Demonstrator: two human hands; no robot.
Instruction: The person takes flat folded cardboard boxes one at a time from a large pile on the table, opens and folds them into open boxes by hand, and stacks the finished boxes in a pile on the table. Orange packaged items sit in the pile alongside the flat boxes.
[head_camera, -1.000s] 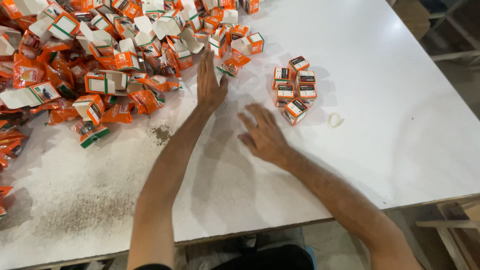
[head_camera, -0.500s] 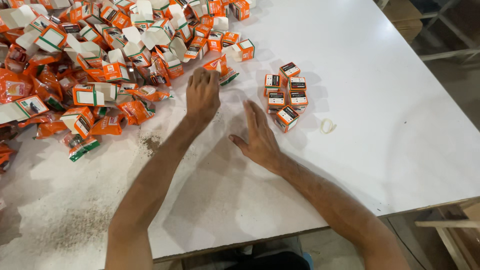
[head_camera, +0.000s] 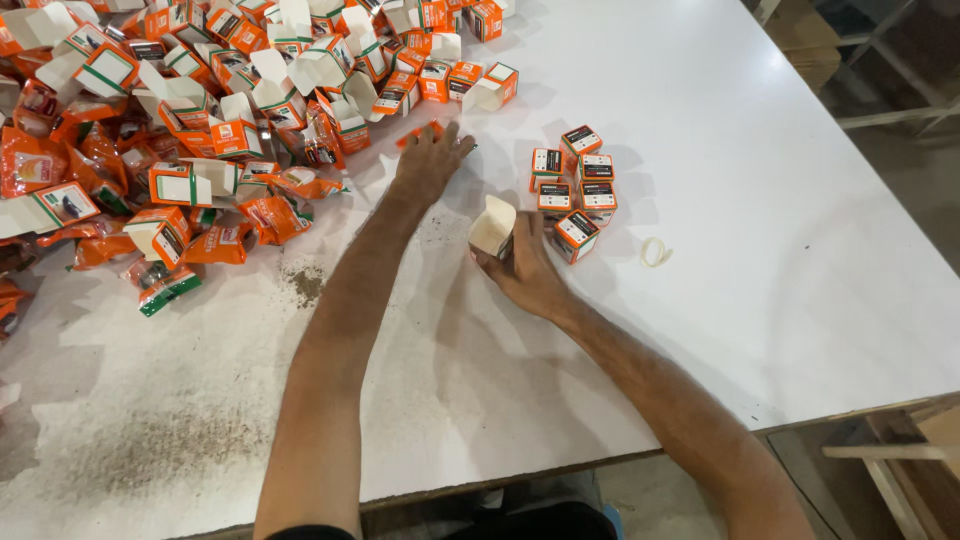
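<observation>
Right hand (head_camera: 528, 272) grasps an open box (head_camera: 494, 228) upright on the white counter (head_camera: 760, 250), just beside six closed boxes (head_camera: 574, 190); left hand (head_camera: 430, 160), fingers loose, rests on an orange packet (head_camera: 420, 133) at the pile (head_camera: 200, 120).

Looked like a packing workshop: big white worktable (head_camera: 760, 300), dusty near its left edge, a heap of orange-and-white cartons (head_camera: 200, 110) far left, closed boxes (head_camera: 575, 190) grouped centre, bare wooden frames (head_camera: 880, 450) at right.
</observation>
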